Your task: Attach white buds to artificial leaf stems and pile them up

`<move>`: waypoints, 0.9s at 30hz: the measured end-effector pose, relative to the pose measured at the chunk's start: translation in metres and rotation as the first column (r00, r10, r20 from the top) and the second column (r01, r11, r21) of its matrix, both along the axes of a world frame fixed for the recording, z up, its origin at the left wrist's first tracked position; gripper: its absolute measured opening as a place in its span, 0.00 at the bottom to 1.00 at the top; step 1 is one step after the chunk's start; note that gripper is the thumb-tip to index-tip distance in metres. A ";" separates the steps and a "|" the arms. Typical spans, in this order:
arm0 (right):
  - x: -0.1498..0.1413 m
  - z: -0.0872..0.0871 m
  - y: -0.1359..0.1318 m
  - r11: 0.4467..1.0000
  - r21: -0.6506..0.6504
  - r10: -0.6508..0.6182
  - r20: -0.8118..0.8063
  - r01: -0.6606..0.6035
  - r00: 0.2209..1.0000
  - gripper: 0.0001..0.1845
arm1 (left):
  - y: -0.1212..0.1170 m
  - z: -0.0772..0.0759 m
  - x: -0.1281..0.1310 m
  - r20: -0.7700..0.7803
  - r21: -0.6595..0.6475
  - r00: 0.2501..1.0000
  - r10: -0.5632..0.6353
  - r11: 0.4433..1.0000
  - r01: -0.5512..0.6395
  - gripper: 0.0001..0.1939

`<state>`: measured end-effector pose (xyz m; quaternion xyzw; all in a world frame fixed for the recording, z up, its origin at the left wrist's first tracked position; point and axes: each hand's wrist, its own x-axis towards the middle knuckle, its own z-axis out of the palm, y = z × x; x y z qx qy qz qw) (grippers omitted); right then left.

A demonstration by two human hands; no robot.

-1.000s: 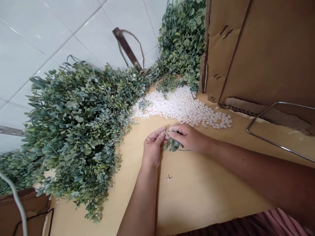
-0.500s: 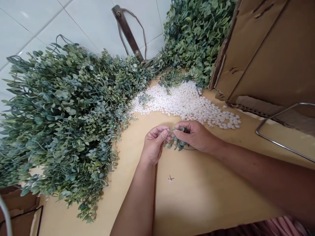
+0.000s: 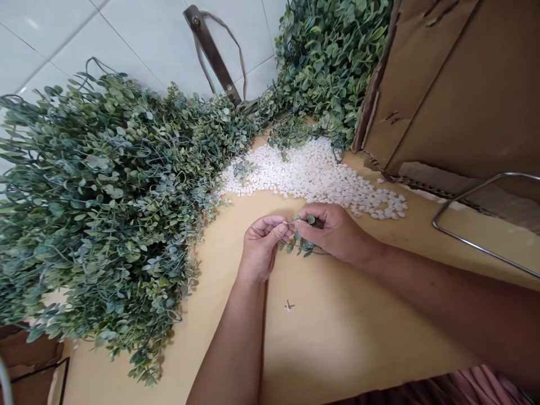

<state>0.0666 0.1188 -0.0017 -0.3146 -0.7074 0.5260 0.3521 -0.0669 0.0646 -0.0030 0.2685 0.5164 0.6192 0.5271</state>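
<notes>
Over the middle of the yellowish table top [image 3: 337, 315], both hands meet at a sprig of artificial leaves [image 3: 301, 246]. My right hand [image 3: 327, 228] is closed on this sprig, whose leaves hang below the fingers. My left hand [image 3: 264, 242] pinches at the sprig's tip, thumb against forefinger; the small piece between those fingertips is too tiny to make out. Just beyond the hands spreads a heap of small white plastic pieces [image 3: 295, 174]. Nearer to me, a small star-shaped bit [image 3: 289, 306] lies on the table.
A big pile of artificial greenery [image 3: 126, 197] covers the left side. More greenery [image 3: 329, 67] stands at the back, beside a large cardboard box [image 3: 455, 84]. A bent metal rod [image 3: 472, 239] sticks in from the right. Against the tiled wall [image 3: 139, 34] leans a dark metal strip [image 3: 213, 53].
The whole view has shifted slightly, moving things a little to the left. Both hands stay together at the sprig, with only a slight change in the fingers.
</notes>
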 end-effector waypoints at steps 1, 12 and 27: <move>0.000 0.000 0.000 1.000 0.006 -0.003 -0.002 0.003 1.000 0.11 | 0.000 0.000 0.000 0.002 0.003 1.000 0.000 1.000 0.000 0.13; 0.001 -0.001 -0.001 0.999 0.036 -0.021 -0.011 0.021 1.000 0.10 | 0.001 0.000 0.000 -0.024 -0.005 1.000 -0.002 1.000 0.002 0.13; 0.000 -0.001 -0.001 1.000 -0.027 -0.018 -0.047 0.017 0.999 0.10 | 0.002 0.000 0.000 0.051 -0.038 0.999 0.018 0.999 -0.016 0.13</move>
